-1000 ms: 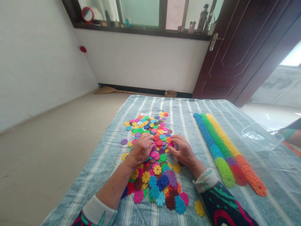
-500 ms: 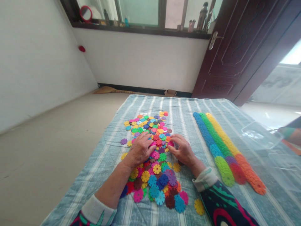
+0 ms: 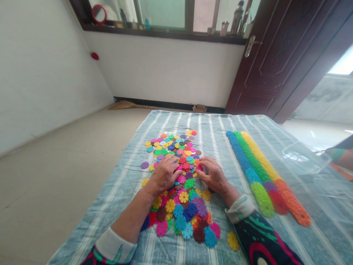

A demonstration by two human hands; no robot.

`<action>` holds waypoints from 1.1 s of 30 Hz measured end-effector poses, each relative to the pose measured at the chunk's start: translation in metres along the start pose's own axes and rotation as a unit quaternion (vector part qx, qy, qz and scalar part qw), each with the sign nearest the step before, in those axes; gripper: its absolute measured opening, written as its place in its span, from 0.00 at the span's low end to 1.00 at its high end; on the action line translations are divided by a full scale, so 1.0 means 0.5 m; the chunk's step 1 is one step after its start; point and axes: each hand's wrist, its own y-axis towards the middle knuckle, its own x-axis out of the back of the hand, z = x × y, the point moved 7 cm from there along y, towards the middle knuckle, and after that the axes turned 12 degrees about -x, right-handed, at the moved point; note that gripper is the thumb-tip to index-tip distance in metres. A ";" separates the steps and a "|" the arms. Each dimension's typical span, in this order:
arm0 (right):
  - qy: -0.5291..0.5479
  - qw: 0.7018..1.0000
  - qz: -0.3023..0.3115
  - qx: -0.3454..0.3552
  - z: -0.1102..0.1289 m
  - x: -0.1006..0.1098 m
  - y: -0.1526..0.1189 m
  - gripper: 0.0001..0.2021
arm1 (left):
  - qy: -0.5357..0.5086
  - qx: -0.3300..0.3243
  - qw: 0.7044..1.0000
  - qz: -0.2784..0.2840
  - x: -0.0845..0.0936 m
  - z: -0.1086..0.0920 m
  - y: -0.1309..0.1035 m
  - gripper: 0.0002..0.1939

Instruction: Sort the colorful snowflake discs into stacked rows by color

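A loose pile of multicoloured plastic snowflake discs (image 3: 183, 197) lies along the middle of the cloth. My left hand (image 3: 164, 173) rests over the pile's left side. Its thumb and fingers are curled round a pink disc (image 3: 179, 170), partly hidden by them. At the pile's right edge, my right hand (image 3: 211, 172) pinches another pink snowflake disc (image 3: 200, 168) between thumb and fingers. The two hands face each other, with red, blue and purple discs between them. A lone yellow disc (image 3: 233, 241) lies by my right sleeve.
Long overlapping rows of discs lie to the right: a blue row (image 3: 240, 156), a green row (image 3: 252, 158) and a yellow-to-orange row (image 3: 260, 158). Beyond them sits a clear plastic container (image 3: 306, 158). The striped cloth (image 3: 212, 125) covers the table. A dark red door (image 3: 275, 62) stands behind.
The whole view has shifted very slightly. Both hands and the discs keep practically the same places.
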 end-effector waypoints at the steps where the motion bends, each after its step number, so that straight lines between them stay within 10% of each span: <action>1: 0.001 1.000 0.000 0.000 0.000 0.000 0.000 0.04 | -0.004 0.000 1.000 -0.001 0.000 0.001 0.000 0.13; 33: 0.003 1.000 -0.005 0.006 0.005 0.001 0.001 0.04 | -0.132 0.077 0.986 -0.061 0.030 0.018 0.003 0.13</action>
